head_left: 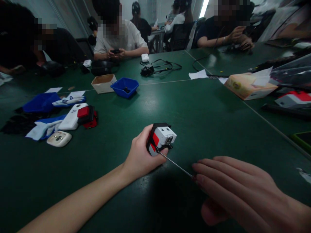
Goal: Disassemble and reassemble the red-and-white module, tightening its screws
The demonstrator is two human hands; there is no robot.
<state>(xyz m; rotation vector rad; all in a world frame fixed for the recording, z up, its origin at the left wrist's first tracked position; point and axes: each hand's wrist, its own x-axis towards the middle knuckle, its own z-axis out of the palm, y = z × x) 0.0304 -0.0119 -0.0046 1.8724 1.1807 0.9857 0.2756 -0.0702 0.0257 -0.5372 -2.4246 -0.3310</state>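
Observation:
My left hand (139,152) is closed around a small white, red and black device (166,136), holding it just over the green table (194,113). Its white block faces up and right, with a black bracket behind and below. In my right hand (240,187) is a screwdriver (178,165) with a long thin metal shaft. The shaft's tip meets the device's lower corner, near my left thumb. My right fingers are stretched along the handle, which is mostly hidden under them; a bit of red shows at its front end.
At left lie blue-and-white gloves (47,124), a white phone (73,116), a red-black device (87,115), a round white case (59,138) and a blue tray (41,102). Farther back stand a blue bin (125,87), a cardboard box (104,83) and a tissue box (250,85). Several people sit beyond.

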